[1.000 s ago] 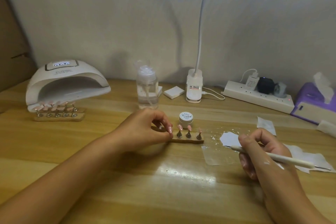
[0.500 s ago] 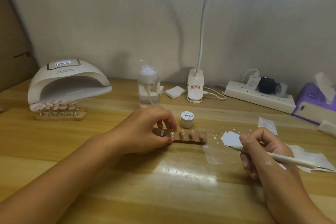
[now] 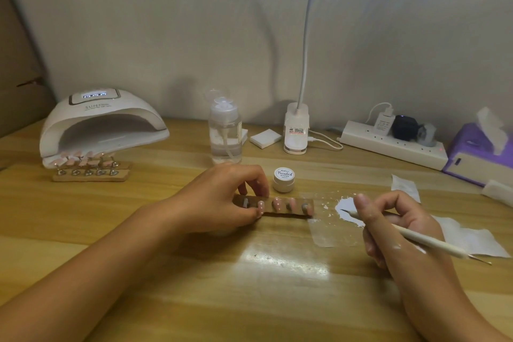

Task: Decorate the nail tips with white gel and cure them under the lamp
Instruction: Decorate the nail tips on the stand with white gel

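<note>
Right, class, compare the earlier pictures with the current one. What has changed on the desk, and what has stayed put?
The left hand, gripping the wooden holder by its left end, has tipped it toward the camera, so its top face and nail tips show. The right hand keeps holding the dotting pen; jar, lamp and second holder have not moved.

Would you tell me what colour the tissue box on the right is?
The tissue box is purple, seen in the head view.

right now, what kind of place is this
Likely a home nail-art workstation: a curing lamp, a gel jar, a wooden holder of nail tips gripped by the left hand, a dotting pen in the right hand.
</note>
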A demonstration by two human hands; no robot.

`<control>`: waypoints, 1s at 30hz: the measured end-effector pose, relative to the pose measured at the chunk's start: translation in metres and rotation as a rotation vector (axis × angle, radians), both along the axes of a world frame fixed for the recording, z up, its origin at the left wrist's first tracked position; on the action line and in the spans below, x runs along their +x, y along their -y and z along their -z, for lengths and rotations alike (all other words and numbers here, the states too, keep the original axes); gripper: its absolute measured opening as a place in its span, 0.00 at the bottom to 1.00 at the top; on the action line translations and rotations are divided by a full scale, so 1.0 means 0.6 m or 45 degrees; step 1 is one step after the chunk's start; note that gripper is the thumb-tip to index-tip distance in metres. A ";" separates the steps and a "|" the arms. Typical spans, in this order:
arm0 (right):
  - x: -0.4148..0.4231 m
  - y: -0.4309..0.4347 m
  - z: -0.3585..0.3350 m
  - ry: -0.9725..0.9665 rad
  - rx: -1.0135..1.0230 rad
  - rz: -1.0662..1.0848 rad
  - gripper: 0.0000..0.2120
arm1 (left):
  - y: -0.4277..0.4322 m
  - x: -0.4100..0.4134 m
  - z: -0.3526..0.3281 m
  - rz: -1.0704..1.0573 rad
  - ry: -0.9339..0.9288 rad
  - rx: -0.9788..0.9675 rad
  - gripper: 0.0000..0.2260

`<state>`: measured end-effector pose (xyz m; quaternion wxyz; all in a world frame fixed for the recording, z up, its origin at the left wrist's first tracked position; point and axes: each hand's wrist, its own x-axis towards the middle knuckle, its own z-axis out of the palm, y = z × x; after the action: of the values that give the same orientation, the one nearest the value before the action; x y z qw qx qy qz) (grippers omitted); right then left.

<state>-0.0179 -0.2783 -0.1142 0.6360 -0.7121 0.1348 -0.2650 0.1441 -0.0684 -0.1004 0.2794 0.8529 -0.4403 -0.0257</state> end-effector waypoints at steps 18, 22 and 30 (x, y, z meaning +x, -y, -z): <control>-0.007 -0.015 0.006 0.176 -0.627 -0.026 0.04 | 0.004 -0.003 0.005 -0.011 -0.146 -0.057 0.10; -0.006 -0.021 0.013 0.174 -1.121 0.040 0.13 | 0.004 -0.002 0.004 0.003 -0.185 -0.070 0.09; 0.016 -0.035 -0.007 0.143 -0.841 -0.112 0.05 | 0.006 0.002 0.007 -0.007 -0.224 -0.065 0.08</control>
<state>-0.0082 -0.2572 -0.1103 0.3881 -0.8692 -0.0243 -0.3055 0.1452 -0.0721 -0.1047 0.3388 0.8410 -0.4124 -0.0885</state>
